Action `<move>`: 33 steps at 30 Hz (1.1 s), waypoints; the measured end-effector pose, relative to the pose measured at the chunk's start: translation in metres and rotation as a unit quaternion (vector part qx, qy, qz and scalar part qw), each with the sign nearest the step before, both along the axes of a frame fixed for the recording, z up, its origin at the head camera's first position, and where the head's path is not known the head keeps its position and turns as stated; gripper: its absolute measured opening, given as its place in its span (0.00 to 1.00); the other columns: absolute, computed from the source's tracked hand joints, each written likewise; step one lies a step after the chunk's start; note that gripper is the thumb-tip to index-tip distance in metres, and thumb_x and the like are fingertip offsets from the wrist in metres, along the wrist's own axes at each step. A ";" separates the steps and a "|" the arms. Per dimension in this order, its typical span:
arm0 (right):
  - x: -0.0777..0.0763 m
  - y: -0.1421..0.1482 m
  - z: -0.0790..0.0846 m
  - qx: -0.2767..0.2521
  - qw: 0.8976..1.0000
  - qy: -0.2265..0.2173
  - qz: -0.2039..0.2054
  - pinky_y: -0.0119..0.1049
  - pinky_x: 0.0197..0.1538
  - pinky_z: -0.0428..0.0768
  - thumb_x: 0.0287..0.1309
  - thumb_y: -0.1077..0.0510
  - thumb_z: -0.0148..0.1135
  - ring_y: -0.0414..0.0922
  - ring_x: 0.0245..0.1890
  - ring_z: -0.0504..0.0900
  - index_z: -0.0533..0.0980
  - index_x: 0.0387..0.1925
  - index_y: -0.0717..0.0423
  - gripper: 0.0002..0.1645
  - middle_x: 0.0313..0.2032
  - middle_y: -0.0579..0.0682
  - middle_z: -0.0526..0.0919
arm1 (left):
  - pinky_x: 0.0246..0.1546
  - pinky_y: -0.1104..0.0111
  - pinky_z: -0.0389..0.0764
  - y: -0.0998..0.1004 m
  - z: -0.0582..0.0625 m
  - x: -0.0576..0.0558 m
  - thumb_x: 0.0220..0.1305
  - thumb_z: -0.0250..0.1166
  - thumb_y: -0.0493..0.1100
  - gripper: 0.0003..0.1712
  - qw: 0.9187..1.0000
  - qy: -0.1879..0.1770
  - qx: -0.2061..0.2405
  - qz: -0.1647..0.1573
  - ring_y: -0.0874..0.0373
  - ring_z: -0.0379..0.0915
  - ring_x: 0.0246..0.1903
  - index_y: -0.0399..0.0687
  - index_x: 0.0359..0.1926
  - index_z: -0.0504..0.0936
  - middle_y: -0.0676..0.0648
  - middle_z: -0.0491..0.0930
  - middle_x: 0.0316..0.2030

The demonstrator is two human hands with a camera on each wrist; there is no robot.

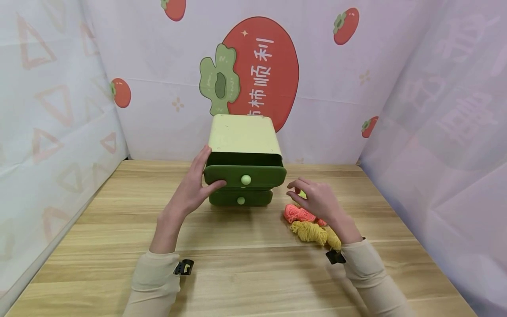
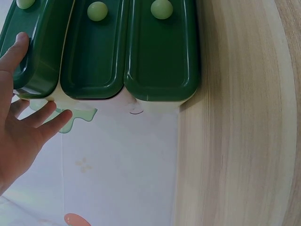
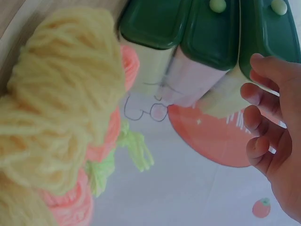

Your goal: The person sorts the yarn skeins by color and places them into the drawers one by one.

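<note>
Here, the drawer unit (image 1: 261, 175) stands between the left hand (image 1: 192, 182), splayed against it, and the right hand (image 1: 319, 199), loosely curled, apart.

"What's the person got on?"
"Beige left sleeve (image 1: 153, 278), matching right sleeve (image 1: 370, 272), both creased."
"Anything else?"
"Black left wrist-piece (image 1: 181, 267) with a pale patch; black right wrist-piece (image 1: 336, 256)."

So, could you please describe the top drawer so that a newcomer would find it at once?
On the wooden table stands a cream-topped cabinet. The left hand touches its top drawer; unlike the two green drawers below, this one is pulled out, leaving a dark gap above its front.
</note>
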State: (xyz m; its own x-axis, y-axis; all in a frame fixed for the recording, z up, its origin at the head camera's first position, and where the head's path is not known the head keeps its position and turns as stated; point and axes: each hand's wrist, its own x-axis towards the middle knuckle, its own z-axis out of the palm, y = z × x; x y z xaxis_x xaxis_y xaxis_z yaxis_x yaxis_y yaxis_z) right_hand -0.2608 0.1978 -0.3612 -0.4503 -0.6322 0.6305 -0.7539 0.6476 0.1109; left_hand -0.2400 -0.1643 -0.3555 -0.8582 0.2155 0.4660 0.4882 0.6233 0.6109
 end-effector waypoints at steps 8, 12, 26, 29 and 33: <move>-0.012 0.022 -0.004 0.054 0.985 -0.133 -0.091 0.28 0.18 0.63 0.58 0.50 0.71 0.34 0.16 0.67 0.82 0.44 0.47 0.13 0.29 0.41 0.82 | 0.76 0.49 0.55 0.000 -0.002 0.000 0.61 0.70 0.57 0.58 1.000 0.001 0.001 0.000 0.53 0.39 0.79 0.59 0.80 0.42 0.53 0.41 0.80; -0.019 0.029 -0.006 0.082 0.973 -0.175 -0.125 0.30 0.19 0.63 0.59 0.48 0.70 0.36 0.17 0.68 0.82 0.47 0.47 0.16 0.32 0.44 0.83 | 0.76 0.48 0.55 -0.001 -0.002 0.000 0.61 0.70 0.58 0.58 1.000 0.000 0.001 0.002 0.53 0.39 0.79 0.60 0.80 0.42 0.54 0.41 0.80; -0.035 0.040 -0.015 0.150 0.941 -0.255 -0.164 0.32 0.21 0.67 0.58 0.46 0.70 0.39 0.26 0.75 0.82 0.54 0.47 0.23 0.36 0.46 0.80 | 0.76 0.48 0.55 -0.002 -0.002 0.000 0.61 0.70 0.57 0.58 1.000 0.004 0.000 -0.001 0.53 0.38 0.79 0.58 0.80 0.42 0.54 0.40 0.80; -0.037 0.040 -0.017 0.169 0.933 -0.269 -0.169 0.33 0.22 0.68 0.59 0.46 0.69 0.39 0.27 0.76 0.81 0.56 0.47 0.24 0.36 0.46 0.79 | 0.76 0.48 0.55 -0.002 -0.002 0.000 0.61 0.70 0.57 0.58 1.000 0.003 0.000 -0.002 0.53 0.38 0.79 0.59 0.80 0.41 0.54 0.40 0.80; -0.039 0.039 -0.017 0.185 0.923 -0.291 -0.173 0.33 0.24 0.69 0.59 0.48 0.68 0.40 0.29 0.76 0.81 0.57 0.47 0.24 0.35 0.47 0.78 | 0.76 0.48 0.56 -0.001 -0.001 0.000 0.61 0.70 0.57 0.58 1.000 0.003 0.000 -0.003 0.53 0.38 0.79 0.58 0.80 0.42 0.54 0.40 0.80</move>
